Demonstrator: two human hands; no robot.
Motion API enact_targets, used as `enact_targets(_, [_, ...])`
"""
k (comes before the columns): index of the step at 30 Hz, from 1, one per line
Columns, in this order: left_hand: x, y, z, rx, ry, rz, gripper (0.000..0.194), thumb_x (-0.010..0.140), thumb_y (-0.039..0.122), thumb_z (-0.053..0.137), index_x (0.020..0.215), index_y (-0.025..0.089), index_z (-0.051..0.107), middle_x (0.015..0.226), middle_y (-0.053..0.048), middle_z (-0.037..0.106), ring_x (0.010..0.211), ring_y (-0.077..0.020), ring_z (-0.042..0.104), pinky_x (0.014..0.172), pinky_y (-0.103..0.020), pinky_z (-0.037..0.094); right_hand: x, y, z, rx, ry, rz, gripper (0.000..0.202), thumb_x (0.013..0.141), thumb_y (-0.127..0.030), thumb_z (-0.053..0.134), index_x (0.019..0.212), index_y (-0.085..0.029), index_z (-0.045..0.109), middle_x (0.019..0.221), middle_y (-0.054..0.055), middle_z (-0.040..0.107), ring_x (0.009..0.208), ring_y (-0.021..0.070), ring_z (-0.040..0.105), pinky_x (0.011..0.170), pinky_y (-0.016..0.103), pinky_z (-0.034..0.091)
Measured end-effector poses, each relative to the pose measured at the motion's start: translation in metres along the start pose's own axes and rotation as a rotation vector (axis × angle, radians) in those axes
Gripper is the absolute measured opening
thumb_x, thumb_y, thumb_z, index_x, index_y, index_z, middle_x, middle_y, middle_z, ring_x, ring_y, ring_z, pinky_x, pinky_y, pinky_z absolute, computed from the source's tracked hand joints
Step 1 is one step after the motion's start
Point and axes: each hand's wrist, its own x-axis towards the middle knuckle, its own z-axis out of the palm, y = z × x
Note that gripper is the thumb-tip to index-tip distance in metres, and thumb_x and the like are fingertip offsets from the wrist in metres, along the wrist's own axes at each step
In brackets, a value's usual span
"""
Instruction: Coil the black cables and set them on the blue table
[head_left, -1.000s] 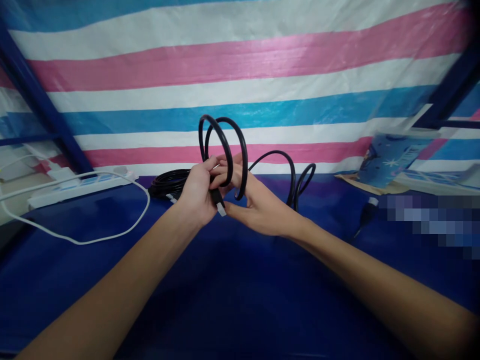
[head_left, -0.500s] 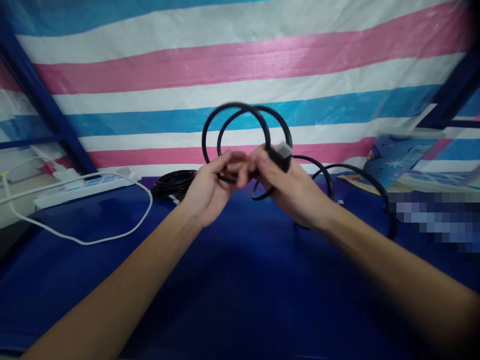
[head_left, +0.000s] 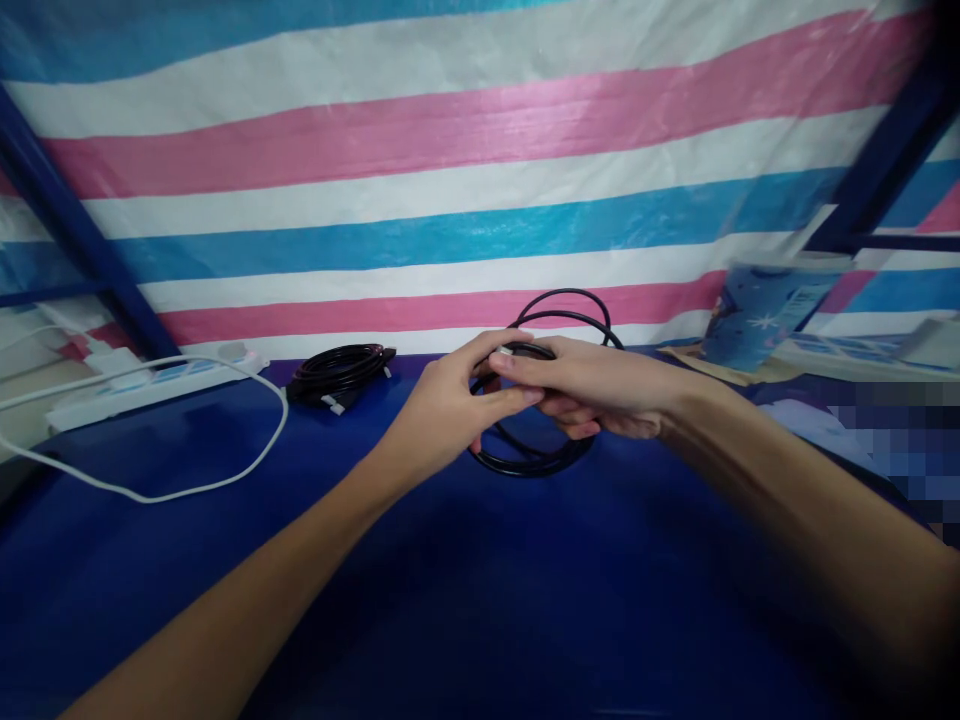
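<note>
Left hand (head_left: 450, 405) and right hand (head_left: 592, 385) are holding a looped cable (head_left: 525, 467) mid-frame.
Both hands' fingers are gripping it; a coiled bundle (head_left: 341, 377) is lying centre-left, a white cord (head_left: 161, 497) and power strip (head_left: 161, 392) are occupying the left, a blue container (head_left: 772, 315) the right. The surface (head_left: 450, 600) is reaching the lower edge, a striped sheet (head_left: 450, 150) hanging behind.

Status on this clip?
Left hand and right hand both gripping black cable, partly looped. Coiled cable left, clear of both hands.
</note>
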Motion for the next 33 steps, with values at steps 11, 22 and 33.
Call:
enact_targets(11, [0.006, -0.024, -0.011, 0.385, 0.106, 0.193, 0.038, 0.082, 0.032, 0.061, 0.118, 0.023, 0.055, 0.086, -0.001, 0.065, 0.049, -0.0066, 0.053, 0.045, -0.019, 0.043, 0.009, 0.01, 0.012, -0.066, 0.17, -0.182, 0.041, 0.078, -0.058, 0.061, 0.074, -0.019, 0.051, 0.052, -0.006, 0.04, 0.036, 0.0046, 0.034, 0.031, 0.016, 0.03])
enact_targets(22, [0.002, -0.029, -0.02, 0.854, -0.033, 0.677, 0.041, 0.081, 0.009, 0.044, 0.117, 0.021, 0.057, 0.11, -0.003, 0.068, 0.093, -0.0137, 0.065, 0.073, -0.021, 0.048, 0.003, 0.007, 0.012, -0.287, 0.0, 0.06, 0.04, 0.068, -0.054, 0.072, 0.075, -0.017, 0.058, 0.053, -0.004, 0.049, 0.033, 0.0045, 0.035, 0.027, 0.018, 0.015])
enact_targets(33, [0.013, -0.03, -0.029, 0.475, 0.573, 0.161, 0.032, 0.082, 0.051, 0.056, 0.095, 0.022, 0.054, 0.066, 0.003, 0.057, 0.053, -0.0095, 0.05, 0.051, -0.021, 0.037, 0.014, 0.008, 0.016, 0.163, 0.136, -0.318, 0.014, 0.081, -0.02, 0.063, 0.092, -0.015, 0.056, 0.068, -0.001, 0.056, 0.06, 0.0095, 0.054, 0.06, 0.022, 0.045])
